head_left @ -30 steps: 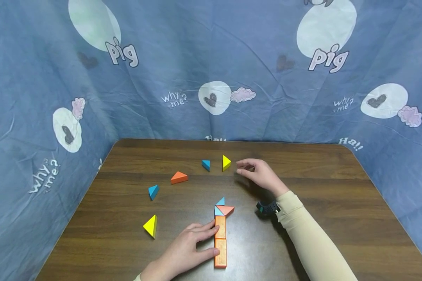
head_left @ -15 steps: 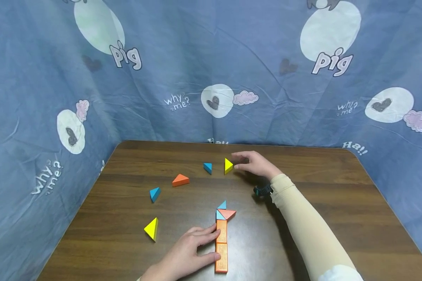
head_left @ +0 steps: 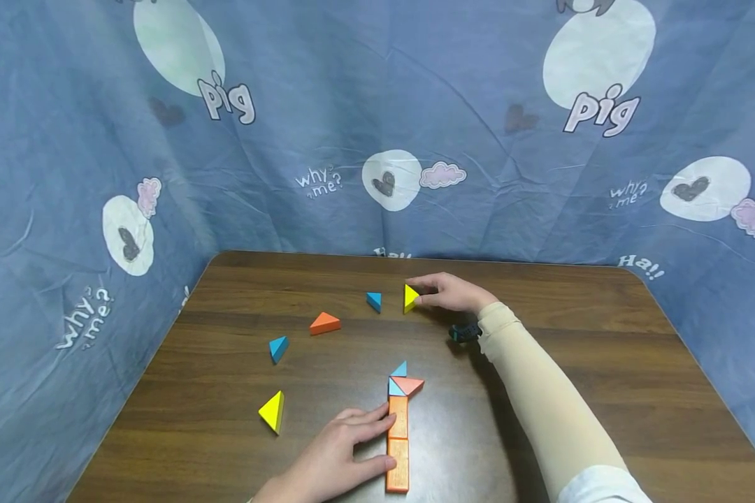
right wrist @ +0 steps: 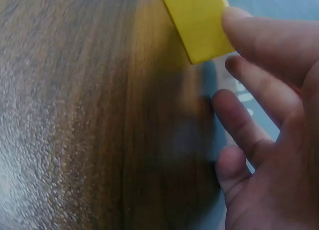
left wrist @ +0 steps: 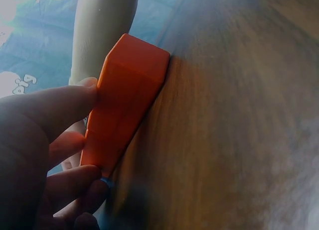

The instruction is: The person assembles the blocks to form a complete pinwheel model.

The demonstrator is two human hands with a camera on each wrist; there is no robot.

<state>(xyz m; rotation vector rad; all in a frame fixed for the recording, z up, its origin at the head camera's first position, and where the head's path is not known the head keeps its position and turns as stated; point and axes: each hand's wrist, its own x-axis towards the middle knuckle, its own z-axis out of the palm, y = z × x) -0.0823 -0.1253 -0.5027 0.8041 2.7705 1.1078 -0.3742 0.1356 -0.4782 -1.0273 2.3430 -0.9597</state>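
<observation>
Touching 2 near orange rectangular wooden blocks (head_left: 400, 450) from the left, apparently to keep them aligned, the left hand (head_left: 335, 447) has its fingers loosely parted while the half-curled right hand (head_left: 451, 292) pinches a yellow triangular wooden block (head_left: 410, 299) on the far brown wood-grain table (head_left: 591, 370).

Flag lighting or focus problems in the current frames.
Head: mostly sharp, though the right sleeve throws a dark shadow on the table; left wrist: backdrop washed out at upper left, orange blocks dim, table grain smeared; right wrist: whitish glare at lower left, yellow block soft-edged.
</observation>
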